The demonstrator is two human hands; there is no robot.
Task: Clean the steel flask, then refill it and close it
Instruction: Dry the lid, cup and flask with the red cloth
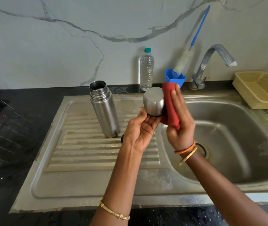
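Above the sink's (228, 160) left edge, the left hand (139, 128) gripped the slick, rigid steel cap (153, 101) by its rim while the right hand (181, 121) pressed a soft red cloth (170, 103) against it.

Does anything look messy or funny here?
Nothing looks broken or spilled. The flask stands open on the draining board, which has dull stains and soapy patches near its front. The left hand holds the cap while the right hand presses a red cloth against it.

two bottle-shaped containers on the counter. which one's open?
The steel flask, standing uncapped on the drainboard. The plastic water bottle by the wall keeps its teal cap on.
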